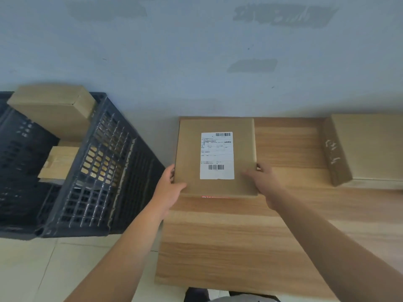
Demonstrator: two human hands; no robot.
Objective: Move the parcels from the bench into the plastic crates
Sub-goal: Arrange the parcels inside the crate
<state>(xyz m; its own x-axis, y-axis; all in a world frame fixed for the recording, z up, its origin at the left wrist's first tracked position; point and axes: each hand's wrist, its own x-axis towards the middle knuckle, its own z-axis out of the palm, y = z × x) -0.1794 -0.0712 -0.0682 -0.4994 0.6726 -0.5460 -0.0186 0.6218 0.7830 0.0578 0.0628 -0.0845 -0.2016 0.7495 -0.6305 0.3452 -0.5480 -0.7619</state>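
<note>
Two bare hands grip one flat brown cardboard parcel on the light wooden bench — left hand curled round its near-left corner, right hand at its near-right edge. Beside it stands the dark slatted plastic crate. White shipping label — barcodes, print unreadable.

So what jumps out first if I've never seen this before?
Probably the flat cardboard parcel with the white label at the middle of the wooden bench, gripped at its near corners by the left hand and right hand. Next, the dark plastic crate on the floor to the left, with boxes already inside.
</note>
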